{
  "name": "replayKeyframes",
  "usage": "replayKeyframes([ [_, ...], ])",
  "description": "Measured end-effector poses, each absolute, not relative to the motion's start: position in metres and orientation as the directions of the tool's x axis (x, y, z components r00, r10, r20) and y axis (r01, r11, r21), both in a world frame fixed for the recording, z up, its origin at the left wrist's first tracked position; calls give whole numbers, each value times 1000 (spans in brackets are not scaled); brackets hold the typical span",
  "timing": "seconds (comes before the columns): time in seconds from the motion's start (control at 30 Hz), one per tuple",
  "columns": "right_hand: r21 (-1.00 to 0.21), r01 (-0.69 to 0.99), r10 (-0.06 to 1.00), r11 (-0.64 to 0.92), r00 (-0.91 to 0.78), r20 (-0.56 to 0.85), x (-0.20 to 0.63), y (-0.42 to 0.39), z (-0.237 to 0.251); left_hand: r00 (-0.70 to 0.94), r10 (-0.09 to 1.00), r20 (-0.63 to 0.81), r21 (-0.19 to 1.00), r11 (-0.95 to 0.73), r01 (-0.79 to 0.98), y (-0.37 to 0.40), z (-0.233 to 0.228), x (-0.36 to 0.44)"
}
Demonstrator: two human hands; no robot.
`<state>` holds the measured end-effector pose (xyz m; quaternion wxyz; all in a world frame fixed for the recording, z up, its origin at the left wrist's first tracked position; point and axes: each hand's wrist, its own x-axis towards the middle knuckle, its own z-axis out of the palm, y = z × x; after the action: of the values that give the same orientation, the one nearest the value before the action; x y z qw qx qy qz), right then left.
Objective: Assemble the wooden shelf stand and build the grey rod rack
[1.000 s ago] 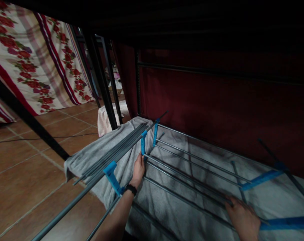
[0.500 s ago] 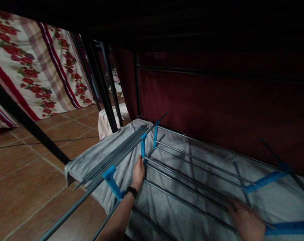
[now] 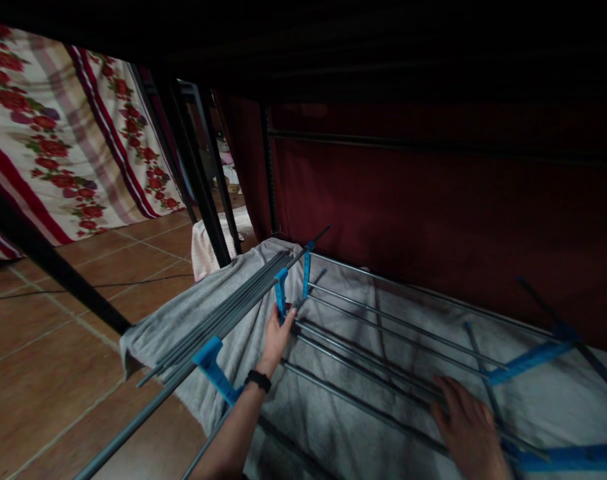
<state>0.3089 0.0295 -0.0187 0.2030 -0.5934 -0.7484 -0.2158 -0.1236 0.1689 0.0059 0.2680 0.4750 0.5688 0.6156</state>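
Note:
A rack frame of grey metal rods [image 3: 363, 363] and blue plastic brackets lies on a grey cloth. My left hand [image 3: 275, 339], with a black band on its wrist, is closed around the lower end of the middle blue bracket [image 3: 280, 288]. Rod ends lie just right of its thumb. My right hand [image 3: 467, 423] is over the rods at the lower right, thumb and fingers apart; whether its fingertips touch a rod is unclear. Close to it is a blue bracket [image 3: 573, 459]. Another blue bracket [image 3: 216, 373] joins two rods beside my left forearm.
Several loose grey rods [image 3: 223, 313] lie bundled on the grey cloth [image 3: 158, 333] at the left. Dark metal posts [image 3: 203, 180] and a low dark surface overhead [image 3: 333, 47] surround the space. A dark red cloth [image 3: 408, 207] hangs behind. Tiled floor [image 3: 73, 307] lies left.
My right hand has moved left and up, its thumb and fingers now spread. My left thumb has swung away to the right of the bracket. The view has shifted slightly.

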Motion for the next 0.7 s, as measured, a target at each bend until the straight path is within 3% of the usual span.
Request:
replayKeyframes([
  [0.07, 83, 958, 796, 276, -276, 539, 302, 33, -16, -428, 872, 235, 970, -183, 161, 177, 15, -122],
  [0.23, 60, 963, 817, 264, -256, 517, 302, 37, -21, -487, 867, 101, 995, -98, 32, 190, 21, -118],
  [0.57, 151, 983, 875, 108, -166, 455, 306, 46, -37, -535, 839, 102, 994, -108, 21, 190, 21, -113],
  [0.7, 174, 973, 834, 153, -221, 506, 297, 36, -33, -540, 837, 85, 995, -100, 1, 191, 21, -113],
])
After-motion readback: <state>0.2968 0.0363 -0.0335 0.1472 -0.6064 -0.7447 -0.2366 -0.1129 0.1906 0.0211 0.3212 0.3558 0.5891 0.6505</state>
